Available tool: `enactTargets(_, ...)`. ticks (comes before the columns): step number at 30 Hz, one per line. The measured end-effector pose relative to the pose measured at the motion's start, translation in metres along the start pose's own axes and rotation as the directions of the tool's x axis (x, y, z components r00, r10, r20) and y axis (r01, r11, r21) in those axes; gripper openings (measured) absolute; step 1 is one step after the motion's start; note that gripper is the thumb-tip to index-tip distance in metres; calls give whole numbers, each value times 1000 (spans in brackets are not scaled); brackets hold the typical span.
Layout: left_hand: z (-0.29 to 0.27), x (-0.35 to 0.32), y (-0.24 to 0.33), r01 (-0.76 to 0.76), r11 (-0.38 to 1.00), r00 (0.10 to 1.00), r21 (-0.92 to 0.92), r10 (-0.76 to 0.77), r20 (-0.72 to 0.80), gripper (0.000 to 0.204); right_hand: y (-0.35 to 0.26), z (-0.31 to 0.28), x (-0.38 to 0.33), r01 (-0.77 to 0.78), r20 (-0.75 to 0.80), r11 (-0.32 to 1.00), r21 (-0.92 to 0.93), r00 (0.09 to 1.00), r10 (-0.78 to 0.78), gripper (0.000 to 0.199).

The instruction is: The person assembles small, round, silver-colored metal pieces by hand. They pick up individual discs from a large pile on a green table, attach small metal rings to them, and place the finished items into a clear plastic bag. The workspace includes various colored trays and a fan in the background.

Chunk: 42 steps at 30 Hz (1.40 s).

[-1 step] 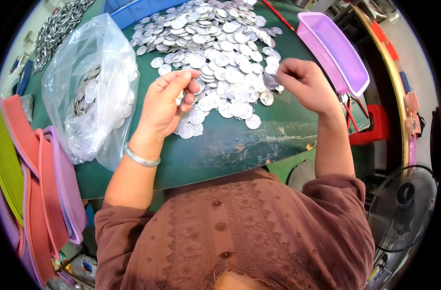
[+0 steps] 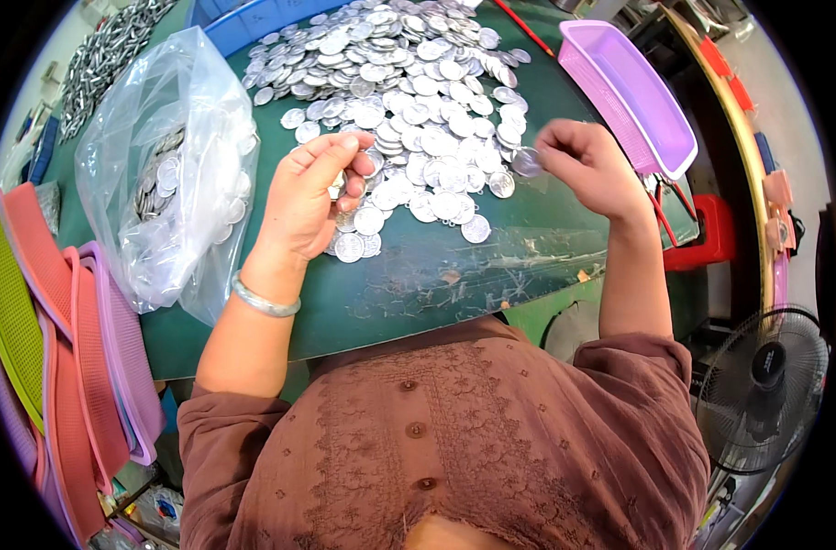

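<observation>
A big heap of silver coin-like discs (image 2: 436, 101), some with small loops at the rim, lies spread over the green tabletop (image 2: 409, 293). At the heap's near left edge is my left hand (image 2: 312, 192), fingers curled and thumb against the index finger. A bit of a silver disc (image 2: 337, 188) shows inside its grip; how many it holds is hidden. On the heap's right side, my right hand (image 2: 587, 165) pinches one silver disc (image 2: 525, 162) between thumb and fingertips, apart from the other hand. That disc looks slightly smeared.
A clear plastic bag (image 2: 175, 183) with more discs stands at left, beside stacked coloured baskets (image 2: 78, 339). A blue bin (image 2: 262, 20) and a pile of metal pieces (image 2: 110, 60) sit at the back. A purple basket (image 2: 633, 101), red-handled tool (image 2: 664, 215) and fan (image 2: 766, 385) are at right.
My right hand has shifted slightly down and to the right, drawing the pinched disc a little away from the heap. My left hand keeps its grip, almost unmoved.
</observation>
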<state>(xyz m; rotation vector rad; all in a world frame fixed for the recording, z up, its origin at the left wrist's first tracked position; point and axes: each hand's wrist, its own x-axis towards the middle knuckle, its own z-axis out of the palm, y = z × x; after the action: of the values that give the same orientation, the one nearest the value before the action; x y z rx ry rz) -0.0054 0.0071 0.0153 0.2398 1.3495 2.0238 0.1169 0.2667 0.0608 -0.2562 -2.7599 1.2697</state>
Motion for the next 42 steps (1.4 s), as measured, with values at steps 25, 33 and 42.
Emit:
enactTargets(25, 1, -1, -9, 5, 996, 998, 94, -11, 63, 19, 34, 18, -1, -92, -9, 989, -115, 996, 92, 12)
enactTargets(33, 18, -12, -15, 51, 972, 984, 231, -88, 154, 21, -4, 48, -10, -200, 164, 418, 886, 979, 123, 7)
enactTargets(42, 20, -13, -21, -60, 980, 995, 188, 44, 90, 14, -24, 103, -7, -179, 160, 187, 966, 981, 113, 8)
